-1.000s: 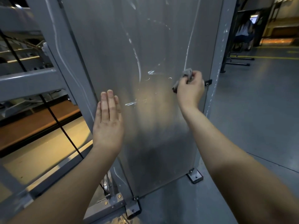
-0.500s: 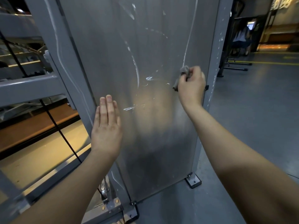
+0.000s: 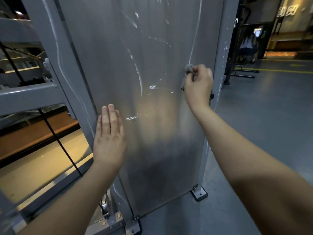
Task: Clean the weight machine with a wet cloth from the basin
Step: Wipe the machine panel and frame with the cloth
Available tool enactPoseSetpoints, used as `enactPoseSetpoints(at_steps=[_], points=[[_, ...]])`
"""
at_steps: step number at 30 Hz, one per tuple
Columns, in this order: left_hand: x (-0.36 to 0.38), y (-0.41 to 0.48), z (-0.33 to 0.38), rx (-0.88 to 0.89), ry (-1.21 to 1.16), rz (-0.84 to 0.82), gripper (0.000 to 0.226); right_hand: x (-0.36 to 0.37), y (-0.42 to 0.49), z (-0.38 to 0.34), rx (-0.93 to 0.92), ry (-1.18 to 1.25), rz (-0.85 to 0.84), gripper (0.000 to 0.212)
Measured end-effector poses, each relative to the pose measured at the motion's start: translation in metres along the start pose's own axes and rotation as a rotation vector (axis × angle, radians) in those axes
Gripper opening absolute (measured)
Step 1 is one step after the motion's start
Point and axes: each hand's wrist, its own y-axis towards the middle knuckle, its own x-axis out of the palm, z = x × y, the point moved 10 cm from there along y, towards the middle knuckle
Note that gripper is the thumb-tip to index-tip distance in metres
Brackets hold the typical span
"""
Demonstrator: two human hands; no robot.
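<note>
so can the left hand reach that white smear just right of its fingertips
Probably yes. The left hand is flat and holds nothing, and the white smear lies just right of its fingertips on the panel, with nothing between. The right hand, gripping the cloth, is higher up.

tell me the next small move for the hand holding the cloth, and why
Probably slide the cloth upward along the thin white streak. The right hand grips the cloth against the machine's panel right at that streak's lower end, and the left hand lies flat on the panel. More white marks curve across its middle.
</note>
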Motion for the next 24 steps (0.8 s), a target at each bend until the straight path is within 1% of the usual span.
enactPoseSetpoints(at_steps=[2, 4, 5, 6, 8, 9, 12, 14, 15, 16, 19, 20, 21, 22, 23, 24], points=[[0.0, 0.0, 0.0, -0.006, -0.011, 0.0, 0.097, 0.002, -0.038, 0.014, 0.026, -0.006, -0.04, 0.01], [0.0, -0.001, 0.0, -0.001, -0.024, -0.01, 0.099, 0.009, -0.083, 0.031, 0.057, -0.032, -0.18, 0.021], [-0.001, -0.001, -0.001, -0.001, -0.029, -0.004, 0.101, 0.009, -0.093, 0.032, 0.032, -0.057, -0.233, 0.024], [-0.002, -0.001, -0.002, -0.003, -0.026, 0.007, 0.102, 0.009, -0.089, 0.027, -0.001, -0.072, -0.253, 0.024], [-0.003, -0.001, -0.003, -0.001, -0.009, 0.018, 0.103, 0.008, -0.052, 0.009, -0.057, -0.093, -0.219, 0.012], [-0.002, -0.001, -0.002, 0.006, -0.007, 0.023, 0.1, 0.007, -0.026, -0.002, -0.085, -0.099, -0.172, 0.009], [-0.004, 0.0, -0.003, 0.011, -0.012, 0.054, 0.093, 0.004, 0.029, -0.02, -0.074, -0.107, -0.04, 0.011], [-0.005, 0.0, -0.005, 0.0, 0.003, 0.068, 0.092, 0.001, 0.018, -0.021, -0.076, -0.069, 0.008, 0.011], [-0.004, 0.0, -0.005, -0.002, 0.014, 0.067, 0.091, 0.001, 0.0, -0.016, -0.101, -0.052, 0.006, 0.012], [-0.003, -0.001, -0.004, 0.0, 0.018, 0.059, 0.091, 0.006, -0.023, -0.007, -0.116, -0.044, -0.04, 0.016], [-0.003, -0.002, -0.002, 0.006, 0.023, 0.049, 0.091, 0.025, -0.086, 0.017, -0.193, -0.107, -0.304, 0.025], [-0.003, -0.002, -0.002, 0.004, 0.025, 0.058, 0.092, 0.028, -0.086, 0.018, -0.22, -0.121, -0.362, 0.024], [-0.003, -0.001, -0.003, 0.002, 0.026, 0.063, 0.093, 0.028, -0.074, 0.013, -0.239, -0.129, -0.38, 0.022], [-0.003, 0.0, -0.003, 0.0, 0.029, 0.064, 0.095, 0.024, -0.054, 0.006, -0.256, -0.123, -0.343, 0.019], [-0.001, 0.0, -0.004, 0.0, 0.035, 0.063, 0.096, 0.018, -0.031, -0.003, -0.258, -0.121, -0.271, 0.015], [0.0, 0.0, -0.004, 0.004, 0.039, 0.059, 0.097, 0.011, -0.01, -0.009, -0.22, -0.119, -0.193, 0.011]])
